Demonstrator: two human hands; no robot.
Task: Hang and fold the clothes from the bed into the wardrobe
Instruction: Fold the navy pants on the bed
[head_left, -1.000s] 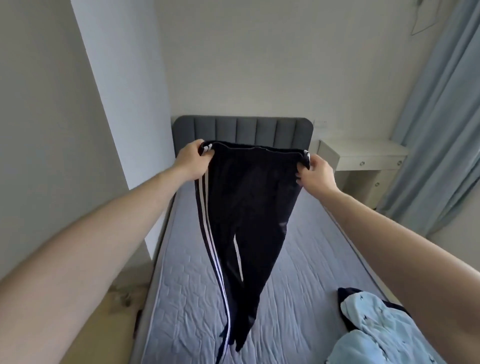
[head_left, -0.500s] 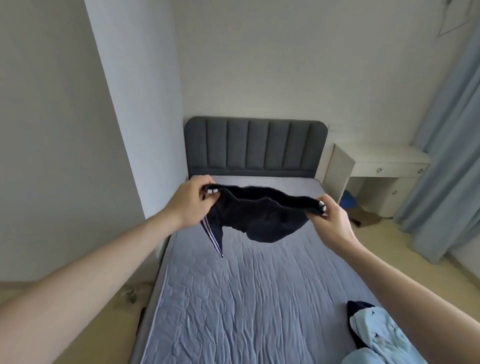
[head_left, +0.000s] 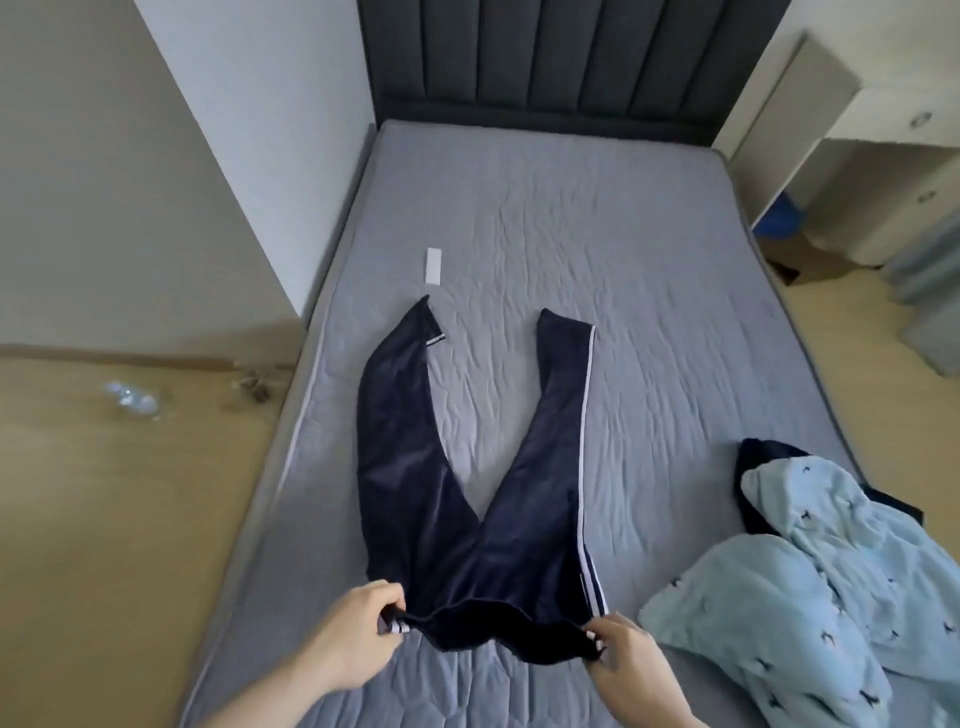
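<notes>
Dark navy track pants (head_left: 498, 530) with white side stripes lie flat on the grey bed (head_left: 649, 291), legs spread in a V toward the headboard. My left hand (head_left: 353, 649) pinches the left end of the waistband. The right end of the waistband is pinched by my right hand (head_left: 631, 660). The waistband sags between the two hands, just above the mattress. A light blue patterned garment (head_left: 810, 587) lies heaped at the bed's right edge, over a dark piece of clothing (head_left: 753, 467).
A small white strip (head_left: 432, 266) lies on the mattress beyond the left pant leg. The dark padded headboard (head_left: 545, 67) is at the far end. A white desk (head_left: 883, 140) stands to the right. A wall corner (head_left: 260, 156) stands at the left, with wooden floor (head_left: 104, 519) beside the bed.
The pants, held up in the air before, now lie spread out on the mattress. Both hands came down and toward me, still holding the waistband. My view tilted down.
</notes>
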